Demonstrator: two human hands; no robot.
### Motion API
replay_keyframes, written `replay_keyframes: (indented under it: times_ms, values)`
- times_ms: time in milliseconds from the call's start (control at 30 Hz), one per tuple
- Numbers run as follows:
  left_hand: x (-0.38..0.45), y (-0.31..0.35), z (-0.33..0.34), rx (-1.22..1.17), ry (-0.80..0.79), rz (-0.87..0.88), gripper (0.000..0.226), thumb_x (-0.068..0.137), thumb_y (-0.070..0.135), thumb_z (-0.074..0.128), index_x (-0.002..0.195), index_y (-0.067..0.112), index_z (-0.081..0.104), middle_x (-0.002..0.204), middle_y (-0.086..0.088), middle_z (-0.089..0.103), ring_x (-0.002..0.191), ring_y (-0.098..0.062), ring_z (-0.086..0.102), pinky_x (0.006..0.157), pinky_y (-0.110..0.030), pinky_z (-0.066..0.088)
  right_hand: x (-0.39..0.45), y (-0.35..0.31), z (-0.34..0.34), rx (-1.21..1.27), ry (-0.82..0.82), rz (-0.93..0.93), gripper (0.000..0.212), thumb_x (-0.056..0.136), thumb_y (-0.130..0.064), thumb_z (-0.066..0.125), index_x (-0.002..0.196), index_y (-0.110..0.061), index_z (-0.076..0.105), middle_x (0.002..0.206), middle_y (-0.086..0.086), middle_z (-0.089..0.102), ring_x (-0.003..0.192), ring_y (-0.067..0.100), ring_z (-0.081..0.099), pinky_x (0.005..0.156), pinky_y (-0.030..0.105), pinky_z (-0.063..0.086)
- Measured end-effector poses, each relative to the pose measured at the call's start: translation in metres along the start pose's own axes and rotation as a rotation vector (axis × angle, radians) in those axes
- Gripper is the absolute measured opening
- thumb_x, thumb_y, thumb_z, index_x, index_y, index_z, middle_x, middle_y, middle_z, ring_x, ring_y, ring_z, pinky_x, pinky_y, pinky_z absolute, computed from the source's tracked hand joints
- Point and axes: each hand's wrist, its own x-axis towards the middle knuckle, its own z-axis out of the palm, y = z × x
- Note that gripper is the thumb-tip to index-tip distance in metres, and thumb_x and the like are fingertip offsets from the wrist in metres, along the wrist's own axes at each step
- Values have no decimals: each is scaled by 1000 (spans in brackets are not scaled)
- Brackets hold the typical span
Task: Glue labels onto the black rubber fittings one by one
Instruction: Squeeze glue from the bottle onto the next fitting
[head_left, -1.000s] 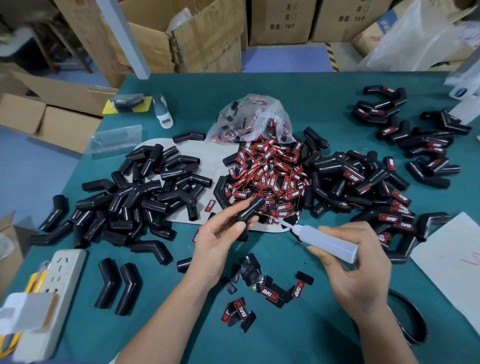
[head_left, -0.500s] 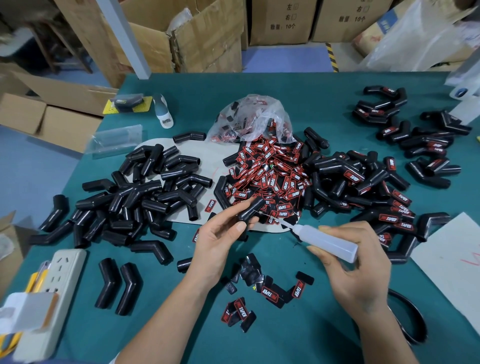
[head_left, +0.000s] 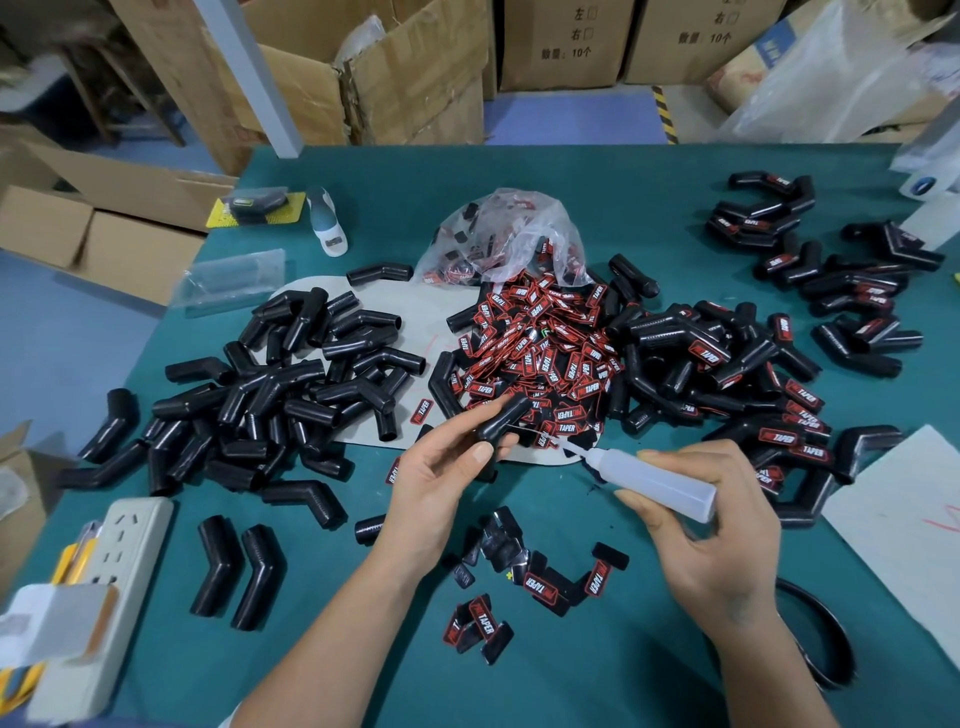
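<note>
Both forearms are bare from wrist to the frame's lower edge; the left hand (head_left: 441, 480) and right hand (head_left: 711, 525) wear no gloves, rings or watch. Below the left forearm, a white scrap of garment shows.

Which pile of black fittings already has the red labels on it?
The pile of fittings right of the loose labels: red labels show on many. The pile on the left is plain black.

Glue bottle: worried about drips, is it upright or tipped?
Tipped. The glue bottle lies nearly level in the right hand, its nozzle aimed at the fitting held by the left hand.
</note>
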Motion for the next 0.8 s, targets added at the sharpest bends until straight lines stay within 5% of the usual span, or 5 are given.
replay_keyframes:
  times_ms: [300, 800]
  values:
    - [0, 0, 1, -5, 5, -5, 50, 96, 36, 77, 140, 16, 67, 134, -15, 71, 121, -31, 69, 107, -36, 51, 1, -2, 0, 5, -21, 21, 29, 98, -48, 65, 111, -22, 62, 102, -8, 63, 100, -5, 57, 79, 9, 43]
    - [-1, 2, 3, -11, 19, -17, 51, 94, 39, 78, 139, 17, 68, 136, -16, 69, 122, -34, 69, 107, -37, 51, 0, -1, -1, 17, -18, 17, 30, 98, -47, 66, 111, -20, 63, 103, -8, 62, 99, -4, 57, 78, 10, 42]
